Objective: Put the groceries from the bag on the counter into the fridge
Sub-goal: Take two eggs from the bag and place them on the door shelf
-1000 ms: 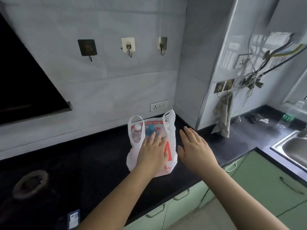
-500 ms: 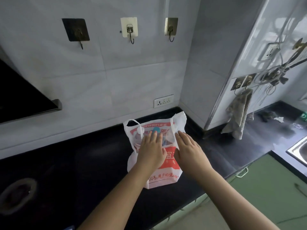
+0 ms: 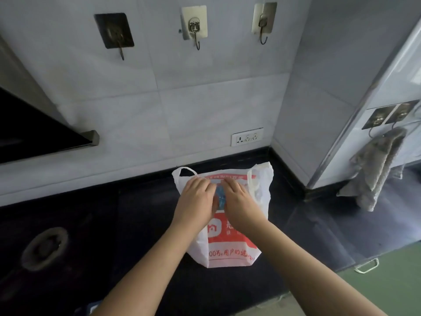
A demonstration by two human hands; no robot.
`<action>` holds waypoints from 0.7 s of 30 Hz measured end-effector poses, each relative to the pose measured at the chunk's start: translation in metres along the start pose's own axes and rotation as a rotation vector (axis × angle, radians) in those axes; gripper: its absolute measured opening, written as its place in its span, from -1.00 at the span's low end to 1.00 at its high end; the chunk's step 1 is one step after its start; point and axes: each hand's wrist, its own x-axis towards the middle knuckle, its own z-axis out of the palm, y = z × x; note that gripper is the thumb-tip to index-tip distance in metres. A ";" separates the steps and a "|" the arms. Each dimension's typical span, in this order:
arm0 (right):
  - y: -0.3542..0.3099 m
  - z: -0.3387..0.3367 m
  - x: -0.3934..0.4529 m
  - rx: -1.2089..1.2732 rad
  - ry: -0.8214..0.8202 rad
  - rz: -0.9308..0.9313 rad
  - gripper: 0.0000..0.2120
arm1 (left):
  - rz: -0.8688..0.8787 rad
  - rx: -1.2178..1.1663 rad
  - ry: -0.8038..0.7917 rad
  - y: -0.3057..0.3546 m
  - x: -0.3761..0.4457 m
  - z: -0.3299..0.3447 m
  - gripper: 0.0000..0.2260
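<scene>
Lying flat on the black counter (image 3: 136, 224), the white plastic bag (image 3: 230, 249) with red print has its open end toward the tiled wall (image 3: 205, 106) and its two handles spread to the sides. Both hands are on the upper part of it. The left hand (image 3: 196, 201) and the right hand (image 3: 239, 201) sit side by side, palms down, with the fingers bent over the plastic near the mouth of the bag; whether they really pinch the plastic or only press on it, I cannot tell. Between the two hands a blue thing (image 3: 220, 197) shows through the thin plastic, but its shape is not clear. The fridge is not in this view.

Around the bag the counter is mostly bare. To the left there is a round ring (image 3: 45, 247) sunk in the counter, well apart from the bag. Behind the bag, low on the wall, is a white power socket (image 3: 247, 136), and higher up three hooks (image 3: 194, 26) are stuck on the tiles. At the left edge a dark slanted panel (image 3: 34, 133) hangs over the counter. To the right a pale column (image 3: 319, 110) stands near the bag, and past it a grey towel (image 3: 376, 167) hangs from a hook. A green cabinet (image 3: 387, 281) is under the counter at the lower right.
</scene>
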 end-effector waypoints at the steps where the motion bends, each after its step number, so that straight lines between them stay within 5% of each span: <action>1: 0.003 0.000 0.004 0.000 -0.015 -0.009 -0.35 | -0.007 -0.007 -0.024 0.003 0.003 0.001 -0.84; 5: 0.019 0.000 0.018 -0.033 -0.048 -0.062 -0.37 | -0.048 0.087 -0.157 0.017 0.011 0.005 -0.79; 8: 0.030 0.000 0.025 -0.085 -0.059 -0.091 -0.36 | -0.011 0.142 -0.115 0.025 0.016 0.009 -0.67; 15: 0.056 -0.009 0.034 -0.186 -0.020 -0.106 -0.59 | -0.231 -0.031 -0.133 0.053 0.025 0.020 -0.46; 21: 0.073 -0.015 0.031 -0.173 -0.013 -0.024 -0.47 | -0.224 0.095 -0.120 0.010 0.019 0.029 -0.45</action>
